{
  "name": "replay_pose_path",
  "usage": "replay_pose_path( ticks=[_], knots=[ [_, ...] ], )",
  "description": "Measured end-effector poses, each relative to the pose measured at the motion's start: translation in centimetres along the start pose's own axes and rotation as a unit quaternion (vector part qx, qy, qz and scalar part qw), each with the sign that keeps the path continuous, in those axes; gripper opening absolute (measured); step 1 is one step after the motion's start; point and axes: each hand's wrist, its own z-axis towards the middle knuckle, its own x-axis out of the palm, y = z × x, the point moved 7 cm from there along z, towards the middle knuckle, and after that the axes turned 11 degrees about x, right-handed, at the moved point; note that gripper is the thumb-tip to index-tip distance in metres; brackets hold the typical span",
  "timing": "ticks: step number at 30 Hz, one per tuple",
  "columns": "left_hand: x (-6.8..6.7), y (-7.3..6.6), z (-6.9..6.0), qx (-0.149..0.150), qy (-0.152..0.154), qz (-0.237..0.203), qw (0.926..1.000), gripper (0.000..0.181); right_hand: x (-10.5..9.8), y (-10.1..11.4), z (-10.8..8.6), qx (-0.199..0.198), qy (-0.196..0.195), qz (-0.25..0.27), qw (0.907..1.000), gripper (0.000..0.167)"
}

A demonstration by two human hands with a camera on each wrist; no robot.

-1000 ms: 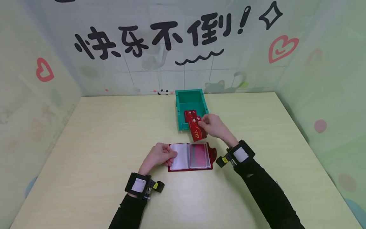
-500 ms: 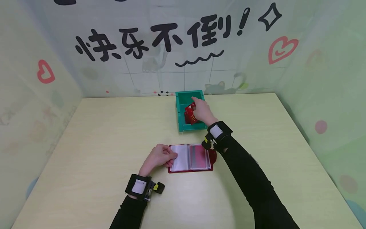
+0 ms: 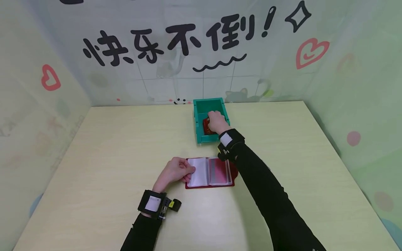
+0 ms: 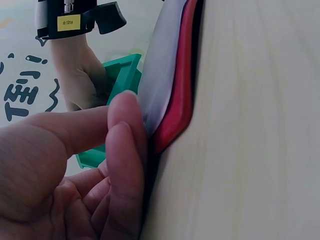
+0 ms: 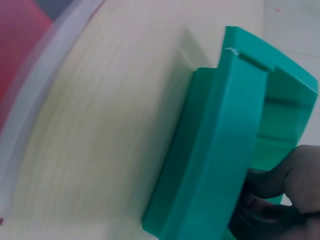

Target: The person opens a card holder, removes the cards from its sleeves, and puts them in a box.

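A red card holder (image 3: 209,187) lies open on the table, with clear sleeves and a pink piece in its right side. At its left edge, my left hand (image 3: 177,170) pinches a clear page (image 3: 198,171); the left wrist view shows thumb and fingers (image 4: 125,130) at the page's edge (image 4: 162,65). My right hand (image 3: 217,122) reaches into the teal bin (image 3: 208,139), over red cards (image 3: 208,127). Bent fingers show inside the bin in the right wrist view, but their tips are hidden, so whether they hold a card cannot be told.
The bin stands behind the card holder, near the table's back edge. My right forearm (image 3: 267,181) crosses above the holder's right side. A printed cloth backdrop (image 3: 141,87) rises behind and on both sides of the table (image 3: 94,174).
My right hand moved from the bin's front edge, where it held a red VIP card, back into the bin; its fingers are now more bent and lower. My left hand has stayed at the page.
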Motion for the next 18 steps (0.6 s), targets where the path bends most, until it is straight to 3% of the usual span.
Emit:
replay_pose_path(
  ticks=[7,18],
  knots=[
    [0.0,-0.2,0.0,0.001,0.003,-0.006,1.0000,0.017,0.8,0.4,-0.2,-0.012,-0.010,-0.063,0.9979,0.032],
    [0.0,0.0,-0.1,-0.001,0.005,-0.006,1.0000,0.017,1.3,0.5,-0.4,0.036,-0.010,-0.070,0.9968,0.029]
  ],
)
